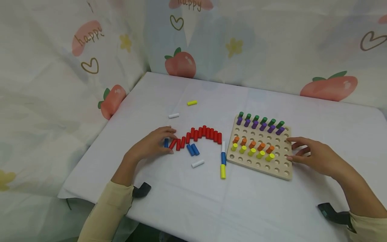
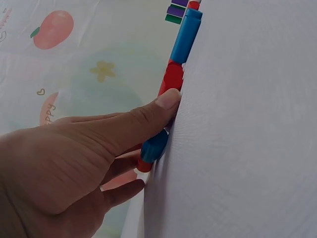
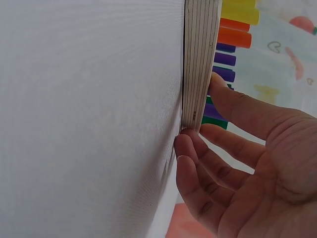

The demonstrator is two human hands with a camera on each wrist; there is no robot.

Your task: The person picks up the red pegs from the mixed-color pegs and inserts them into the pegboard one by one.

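My left hand (image 1: 152,144) is at the left end of a curved row of red pegs, with thumb and forefinger at either end of the last red peg (image 1: 172,144). A blue peg (image 1: 166,143) lies beside it under the fingers. In the left wrist view the thumb meets a red peg (image 2: 173,77), and a blue peg (image 2: 155,145) lies below. My right hand (image 1: 317,155) holds the right edge of a wooden pegboard (image 1: 260,164), thumb over its top. In the right wrist view bent fingers touch the board's side (image 3: 200,64).
Green, purple, orange and yellow pegs stand in rows in the board. Two blue pegs (image 1: 192,150) lie under the red arch (image 1: 204,131). A white, a blue and a yellow peg (image 1: 222,171) form a line beside the board. Loose white pegs (image 1: 198,164) and a yellow peg (image 1: 192,103) lie around.
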